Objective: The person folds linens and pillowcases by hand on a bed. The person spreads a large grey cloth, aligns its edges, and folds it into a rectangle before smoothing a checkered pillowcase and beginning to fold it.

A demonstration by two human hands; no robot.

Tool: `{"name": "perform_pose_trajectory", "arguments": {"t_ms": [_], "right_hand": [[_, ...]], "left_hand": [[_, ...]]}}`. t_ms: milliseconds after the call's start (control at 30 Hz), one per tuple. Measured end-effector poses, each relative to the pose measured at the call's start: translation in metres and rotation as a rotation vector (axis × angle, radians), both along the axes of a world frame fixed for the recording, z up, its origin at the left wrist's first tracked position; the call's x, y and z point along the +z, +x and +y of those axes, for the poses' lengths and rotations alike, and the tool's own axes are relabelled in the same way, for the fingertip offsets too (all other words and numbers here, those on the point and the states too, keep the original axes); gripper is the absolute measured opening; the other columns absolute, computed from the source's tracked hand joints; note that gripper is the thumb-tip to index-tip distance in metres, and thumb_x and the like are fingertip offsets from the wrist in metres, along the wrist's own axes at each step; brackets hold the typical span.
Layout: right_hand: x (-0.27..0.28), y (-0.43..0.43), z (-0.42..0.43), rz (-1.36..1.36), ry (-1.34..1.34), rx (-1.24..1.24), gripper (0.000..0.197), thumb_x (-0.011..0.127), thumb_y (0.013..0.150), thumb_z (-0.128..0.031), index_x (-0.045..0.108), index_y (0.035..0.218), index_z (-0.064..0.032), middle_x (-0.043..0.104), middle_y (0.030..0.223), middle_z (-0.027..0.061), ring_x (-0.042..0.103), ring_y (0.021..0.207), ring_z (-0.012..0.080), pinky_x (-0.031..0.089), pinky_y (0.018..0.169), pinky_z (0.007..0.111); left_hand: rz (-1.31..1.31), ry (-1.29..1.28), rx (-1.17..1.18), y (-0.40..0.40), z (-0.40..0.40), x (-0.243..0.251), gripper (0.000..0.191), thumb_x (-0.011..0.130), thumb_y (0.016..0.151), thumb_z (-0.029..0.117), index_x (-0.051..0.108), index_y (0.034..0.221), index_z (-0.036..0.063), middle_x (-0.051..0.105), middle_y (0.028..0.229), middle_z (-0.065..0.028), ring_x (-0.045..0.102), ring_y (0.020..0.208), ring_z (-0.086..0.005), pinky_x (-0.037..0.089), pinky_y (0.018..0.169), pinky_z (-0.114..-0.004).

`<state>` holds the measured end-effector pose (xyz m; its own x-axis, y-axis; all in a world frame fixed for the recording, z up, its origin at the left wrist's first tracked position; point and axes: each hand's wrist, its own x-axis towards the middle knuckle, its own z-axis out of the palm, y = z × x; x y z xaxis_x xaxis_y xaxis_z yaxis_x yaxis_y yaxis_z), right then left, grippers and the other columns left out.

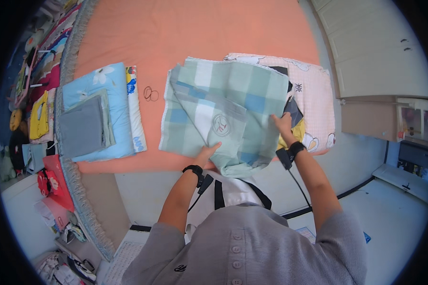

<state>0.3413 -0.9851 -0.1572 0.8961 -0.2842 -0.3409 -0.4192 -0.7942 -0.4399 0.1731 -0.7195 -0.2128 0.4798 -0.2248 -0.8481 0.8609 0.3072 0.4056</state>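
A green, white and blue plaid cloth (260,85) lies partly folded before me, at the front of a bed with an orange sheet (199,28). One flap is turned over and shows a round printed emblem. My left hand (208,153) pinches the cloth at its front edge, near the flap's fold. At the right edge my right hand (283,123) grips the cloth, its fingertips partly hidden. Beneath and beside this cloth are a pink checked pillow (319,103) with cartoon prints and some dark and yellow fabric (297,131).
To the left, a light-blue folded quilt (119,107) carries a folded grey cloth (82,121). A white patterned item (137,121) shows beside it. Thin dark bands (151,94) lie on the sheet. A pale cabinet (374,50) stands at the right; a lace-trimmed edge (69,71) borders the left.
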Motion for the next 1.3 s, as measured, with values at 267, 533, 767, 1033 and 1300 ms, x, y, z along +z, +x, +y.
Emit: {"name": "perform_pose_trajectory", "arguments": {"t_ms": [267,533,767,1033,1300], "right_hand": [[-0.012,-0.036,0.017,-0.315,-0.027,-0.066,0.047,0.061,0.061,-0.021,0.037,0.091,0.0043,0.042,0.083,0.0183,0.042,0.081,0.0264,0.035,0.071,0.031],[0.028,-0.002,0.089,0.412,0.595,0.337,0.041,0.044,0.071,-0.038,0.051,0.073,0.0022,0.047,0.057,0.0071,0.044,0.043,0.0144,0.036,0.040,0.026],[0.122,0.194,0.098,0.050,0.880,0.285,0.031,0.041,0.074,-0.030,0.051,0.083,-0.0024,0.050,0.076,0.0069,0.049,0.068,0.0152,0.040,0.063,0.027],[0.340,0.119,-0.037,-0.810,1.005,0.107,0.034,0.049,0.072,-0.026,0.050,0.085,0.0054,0.052,0.081,0.0064,0.048,0.076,0.0119,0.037,0.066,0.022],[0.187,-0.022,-0.126,-0.540,0.525,-0.339,0.046,0.048,0.072,-0.033,0.049,0.089,0.0091,0.052,0.087,0.0129,0.049,0.077,0.0176,0.038,0.066,0.027]], "left_hand": [[-0.024,0.094,0.274,-0.013,-0.026,-0.057,0.051,0.060,0.062,0.019,0.039,0.099,-0.0085,0.049,0.091,-0.0160,0.050,0.082,-0.0230,0.043,0.064,-0.034],[0.039,-0.220,0.343,0.010,0.074,0.069,0.040,0.049,0.068,0.019,0.040,0.101,-0.0019,0.048,0.096,-0.0140,0.049,0.086,-0.0215,0.040,0.075,-0.034],[-0.497,0.177,0.449,0.100,0.187,0.250,0.032,0.052,0.066,0.016,0.046,0.092,-0.0024,0.053,0.085,-0.0100,0.053,0.075,-0.0160,0.043,0.068,-0.026],[-1.011,0.235,0.654,0.089,0.162,0.351,0.048,0.056,0.066,0.012,0.034,0.106,-0.0037,0.046,0.099,-0.0111,0.046,0.090,-0.0190,0.039,0.075,-0.029],[-0.538,0.051,0.610,0.066,0.124,0.152,0.047,0.053,0.071,0.020,0.032,0.110,0.0036,0.040,0.108,-0.0068,0.046,0.090,-0.0188,0.039,0.072,-0.030]]}}
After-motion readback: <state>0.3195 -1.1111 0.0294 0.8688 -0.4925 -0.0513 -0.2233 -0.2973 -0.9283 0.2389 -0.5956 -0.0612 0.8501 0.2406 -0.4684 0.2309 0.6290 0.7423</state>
